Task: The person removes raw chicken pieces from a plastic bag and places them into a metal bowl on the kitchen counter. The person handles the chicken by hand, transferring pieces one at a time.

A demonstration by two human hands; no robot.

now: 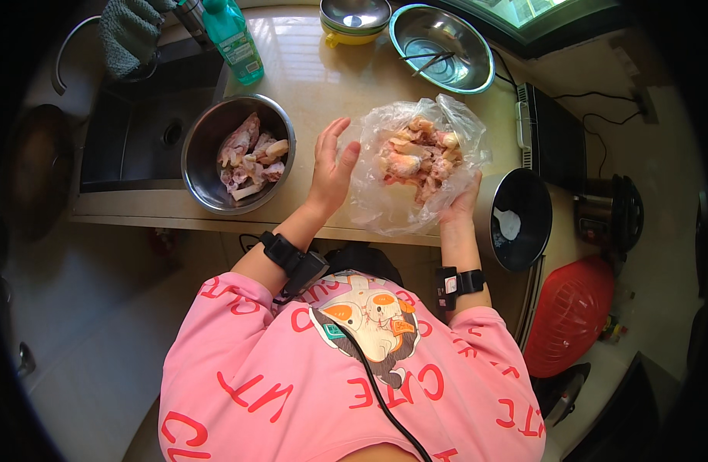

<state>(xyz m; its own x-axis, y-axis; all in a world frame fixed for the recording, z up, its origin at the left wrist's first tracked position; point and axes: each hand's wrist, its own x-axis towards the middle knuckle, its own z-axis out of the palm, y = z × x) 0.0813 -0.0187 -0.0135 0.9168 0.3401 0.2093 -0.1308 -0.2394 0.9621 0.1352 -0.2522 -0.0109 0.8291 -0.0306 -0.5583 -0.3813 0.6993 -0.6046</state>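
A clear plastic bag (373, 215), its mouth spread wide, sits on the counter in front of me with raw, bony meat pieces (415, 162) inside. My right hand (463, 202) grips the near right side of the bag, its fingers partly hidden by the plastic. Just off the bag's left side is my left hand (332, 168), holding nothing, thumb and fingers apart. To the left of that hand stands a steel bowl (202, 173) containing more raw meat pieces (246, 158).
A dark sink (138, 158) lies left of the bowl, with a green bottle (238, 50) behind. Stacked bowls (355, 14) and a steel basin (454, 73) holding dark utensils stand at the back. A dark pot (529, 202) with a white spoon (508, 224) is at right.
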